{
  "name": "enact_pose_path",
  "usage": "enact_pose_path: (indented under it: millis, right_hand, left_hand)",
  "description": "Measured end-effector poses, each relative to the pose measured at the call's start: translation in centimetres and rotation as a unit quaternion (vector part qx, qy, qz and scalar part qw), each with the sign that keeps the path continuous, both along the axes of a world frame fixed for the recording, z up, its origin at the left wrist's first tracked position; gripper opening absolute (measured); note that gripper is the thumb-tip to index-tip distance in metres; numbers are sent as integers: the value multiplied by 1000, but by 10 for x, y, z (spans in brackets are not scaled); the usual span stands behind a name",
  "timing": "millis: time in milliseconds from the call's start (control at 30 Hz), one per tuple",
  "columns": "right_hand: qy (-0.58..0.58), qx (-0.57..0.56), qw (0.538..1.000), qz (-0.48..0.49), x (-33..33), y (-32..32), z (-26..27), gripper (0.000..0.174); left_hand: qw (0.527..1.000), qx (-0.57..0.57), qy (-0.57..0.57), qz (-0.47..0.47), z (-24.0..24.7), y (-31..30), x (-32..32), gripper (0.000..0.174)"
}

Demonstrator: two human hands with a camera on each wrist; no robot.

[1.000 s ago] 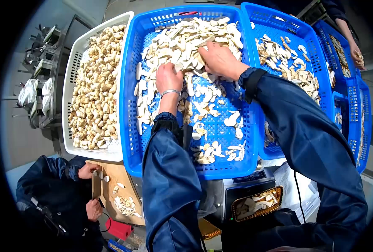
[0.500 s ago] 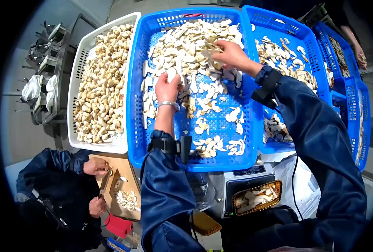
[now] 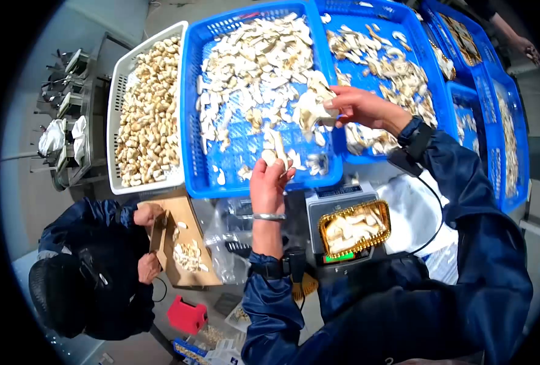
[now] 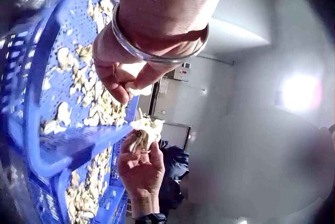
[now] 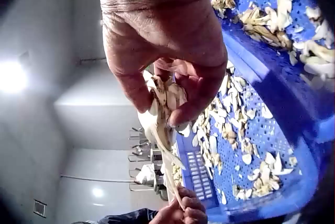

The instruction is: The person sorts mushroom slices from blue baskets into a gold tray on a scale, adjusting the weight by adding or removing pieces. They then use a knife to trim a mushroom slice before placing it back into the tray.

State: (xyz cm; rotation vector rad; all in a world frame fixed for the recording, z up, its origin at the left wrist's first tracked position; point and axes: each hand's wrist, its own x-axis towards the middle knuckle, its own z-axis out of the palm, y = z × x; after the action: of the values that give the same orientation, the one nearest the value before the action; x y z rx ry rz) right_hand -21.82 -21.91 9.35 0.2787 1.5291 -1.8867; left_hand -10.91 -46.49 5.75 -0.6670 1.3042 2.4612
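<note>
My right hand (image 3: 370,108) grips a loose bunch of mushroom slices (image 3: 312,104) between thumb and fingers, over the right side of the middle blue basket (image 3: 192,121). In the right wrist view the slices (image 5: 162,109) fan downward from the fingertips. My left hand (image 3: 269,185), a metal bangle at its wrist, pinches pale mushroom slices (image 3: 275,149) above that basket's near edge. Sliced mushrooms (image 3: 258,48) lie heaped at the basket's far end and scattered thinly nearer me. Close below the hands, a gold tray (image 3: 325,234) with more slices sits on a scale (image 3: 314,210).
A white basket (image 3: 116,103) of whole mushrooms stands left, another blue basket (image 3: 425,55) of slices right, with further blue baskets beyond. At lower left a person (image 3: 93,261) holds a knife (image 3: 158,231) over a cutting board (image 3: 203,277). Clear plastic bags (image 3: 221,237) lie near the scale.
Both hands have come back toward me from the heaped slices, the right bringing a bunch out to the right side. The head view has shifted, showing more of the scale and gold tray.
</note>
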Motion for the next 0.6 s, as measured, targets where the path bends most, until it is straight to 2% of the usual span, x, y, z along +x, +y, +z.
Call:
enact_pose_path:
  millis: [67, 100, 133, 233, 333, 367, 400, 467, 500, 533, 600]
  right_hand:
    - [0, -15, 993, 114, 41, 16, 23, 46]
    - [-9, -13, 990, 140, 68, 22, 34, 34]
    - [-29, 17, 983, 180, 88, 31, 27, 28]
    - [-19, 97, 957, 271, 146, 41, 40, 25]
    - [-33, 104, 928, 355, 179, 50, 20, 29]
    - [-25, 109, 927, 359, 186, 46, 23, 32]
    - [-5, 118, 921, 370, 192, 43, 19, 36]
    - [56, 145, 903, 401, 199, 39, -3, 39]
    - [79, 170, 884, 428, 198, 34, 0, 43]
    - [201, 186, 865, 421, 201, 36, -17, 44]
    - [303, 307, 811, 395, 204, 33, 0, 44]
  left_hand:
    - [1000, -1, -22, 3, 3, 15, 47, 22]
    - [1000, -5, -30, -5, 3, 22, 70, 21]
    - [999, -28, -39, -3, 5, 32, 90, 18]
    - [998, -46, -49, -5, -8, 52, 144, 19]
    - [992, -110, -42, -35, -11, 70, 173, 20]
    - [983, -170, -12, -65, -13, 72, 178, 20]
    - [976, -205, -6, -79, -16, 75, 184, 25]
    - [928, -350, 100, -79, -13, 79, 194, 31]
    - [906, -404, 100, -83, -2, 81, 197, 32]
    - [888, -437, 126, -63, -2, 81, 200, 33]
    - [835, -517, 185, -43, -4, 80, 205, 35]
